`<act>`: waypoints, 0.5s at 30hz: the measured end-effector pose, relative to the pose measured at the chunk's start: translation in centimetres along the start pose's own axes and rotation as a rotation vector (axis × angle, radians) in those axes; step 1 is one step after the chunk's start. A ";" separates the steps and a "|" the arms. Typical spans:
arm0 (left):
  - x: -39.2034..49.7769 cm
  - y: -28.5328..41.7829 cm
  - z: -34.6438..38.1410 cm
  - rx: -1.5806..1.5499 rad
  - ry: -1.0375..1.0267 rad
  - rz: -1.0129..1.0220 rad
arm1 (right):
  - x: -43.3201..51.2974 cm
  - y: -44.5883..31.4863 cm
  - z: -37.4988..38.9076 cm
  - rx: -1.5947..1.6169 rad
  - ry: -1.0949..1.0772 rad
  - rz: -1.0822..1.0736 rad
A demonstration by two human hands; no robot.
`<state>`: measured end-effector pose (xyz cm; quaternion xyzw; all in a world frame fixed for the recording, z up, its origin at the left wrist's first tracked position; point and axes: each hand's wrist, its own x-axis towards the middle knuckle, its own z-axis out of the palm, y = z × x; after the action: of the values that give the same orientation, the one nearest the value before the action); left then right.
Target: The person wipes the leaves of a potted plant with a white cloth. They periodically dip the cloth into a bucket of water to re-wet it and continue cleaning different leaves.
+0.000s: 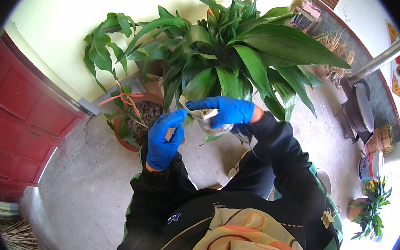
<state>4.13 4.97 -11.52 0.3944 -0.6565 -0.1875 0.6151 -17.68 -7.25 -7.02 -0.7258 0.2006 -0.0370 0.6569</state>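
Observation:
My right hand (232,109), in a blue disposable glove, is closed around a crumpled pale cloth (204,116) in front of the big plant. Beside it, my left hand (162,141), gloved the same way, has its fingers curled, with the fingertips close to the cloth's left edge and a small bit of green leaf. Whether those fingertips pinch anything is unclear. Beyond both hands spreads a large plant with broad, glossy green leaves (259,65). To the left, a thin-stemmed plant tied with a red ribbon (125,98) grows from a terracotta-coloured pot (118,133).
A red panelled door (22,116) stands at the left. On the right are a dark metal stove (359,106), a bucket (370,166) and a small potted plant (374,209). Dry stalks (21,239) lie at the lower left. Concrete floor (73,195) surrounds my legs.

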 end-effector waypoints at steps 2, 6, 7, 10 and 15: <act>0.2 0.2 -0.2 -0.029 0.095 -0.096 | -1.9 -1.2 1.3 0.209 0.036 -0.162; 0.7 0.4 -1.4 -0.199 0.246 -0.250 | -6.1 -2.3 2.4 0.552 -0.009 -0.197; 0.8 0.3 -1.7 -0.274 0.279 -0.289 | -7.0 -2.2 2.7 0.435 0.130 -0.246; 1.0 -0.4 -2.6 -0.218 0.317 -0.318 | -8.1 -1.4 3.1 0.385 0.179 -0.193; 4.3 -3.5 -4.5 0.040 0.262 -0.158 | -9.2 0.2 4.0 0.340 0.220 -0.202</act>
<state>9.72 0.69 -10.49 0.4781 -0.5413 -0.1693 0.6706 -24.90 -0.38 -5.83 -0.6127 0.1882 -0.2146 0.7370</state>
